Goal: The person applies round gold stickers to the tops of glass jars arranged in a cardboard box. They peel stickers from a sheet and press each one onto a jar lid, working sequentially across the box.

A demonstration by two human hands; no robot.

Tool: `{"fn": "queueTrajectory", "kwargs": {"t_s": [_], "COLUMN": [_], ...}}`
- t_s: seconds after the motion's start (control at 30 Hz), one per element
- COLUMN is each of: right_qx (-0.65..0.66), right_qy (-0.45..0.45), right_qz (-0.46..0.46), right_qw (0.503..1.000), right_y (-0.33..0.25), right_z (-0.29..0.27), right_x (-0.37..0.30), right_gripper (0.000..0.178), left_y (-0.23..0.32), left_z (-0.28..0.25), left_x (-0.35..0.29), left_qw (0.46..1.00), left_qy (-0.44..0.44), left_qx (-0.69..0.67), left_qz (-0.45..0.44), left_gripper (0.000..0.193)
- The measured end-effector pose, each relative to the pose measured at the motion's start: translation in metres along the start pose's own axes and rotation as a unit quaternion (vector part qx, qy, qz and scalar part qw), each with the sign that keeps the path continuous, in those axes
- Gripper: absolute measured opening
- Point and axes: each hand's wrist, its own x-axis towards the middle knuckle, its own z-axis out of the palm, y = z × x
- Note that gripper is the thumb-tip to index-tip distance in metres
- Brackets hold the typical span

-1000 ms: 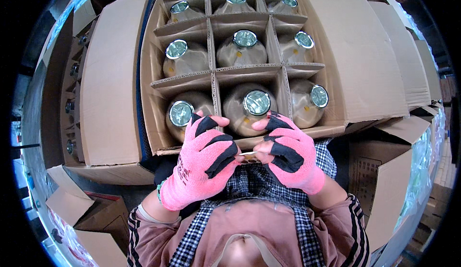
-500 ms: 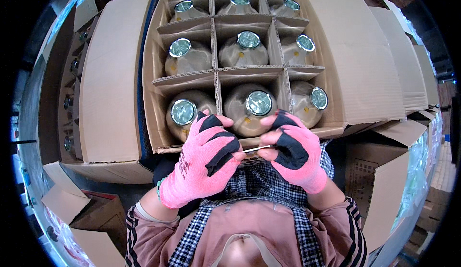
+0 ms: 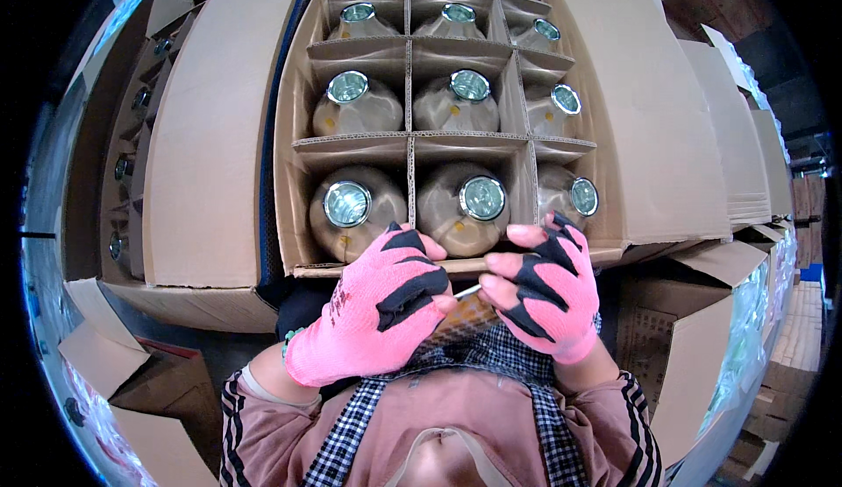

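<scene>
Both my hands wear pink gloves with black patches and bare fingertips. My left hand [image 3: 386,303] is closed, pinching a thin white stick [image 3: 469,291] between thumb and finger. Its other end reaches the lower fingertips of my right hand [image 3: 548,294], whose fingers are spread apart. Just beyond the hands stands an open cardboard box [image 3: 456,266] divided by cardboard partitions [image 3: 465,143]. Each visible cell holds a round, silvery glass bottle with a wide mouth. The nearest are a left bottle [image 3: 358,234], a middle bottle [image 3: 463,231] and a right bottle [image 3: 560,191], partly behind my right fingers.
A second box [image 3: 206,145] of similar bottles stands on the left, its flap raised. The main box's right flap [image 3: 649,110] spreads outward. Open cartons stand low at the left [image 3: 162,439] and right [image 3: 702,347]. An orange-patterned surface [image 3: 460,319] shows below my hands.
My right fingers have spread and moved slightly right, loosening from the stick's end. My left hand keeps its pinch and has shifted slightly right. The box appears a little lower and further right in view.
</scene>
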Motion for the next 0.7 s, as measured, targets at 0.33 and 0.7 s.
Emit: {"fn": "queueTrajectory", "kwargs": {"t_s": [0.33, 0.7], "right_qx": [0.019, 0.172], "right_qy": [-0.022, 0.003], "right_qz": [0.008, 0.034], "right_qw": [1.0, 0.984], "right_y": [-0.015, -0.009], "right_z": [-0.012, -0.011], "right_x": [0.005, 0.005], "right_gripper": [0.019, 0.019], "left_y": [0.006, 0.014], "left_z": [-0.006, -0.01], "left_x": [-0.007, -0.008], "left_qw": [0.996, 0.956], "left_qy": [-0.02, -0.012], "left_qx": [-0.079, -0.236], "left_qz": [-0.039, -0.176], "left_gripper": [0.012, 0.012]}}
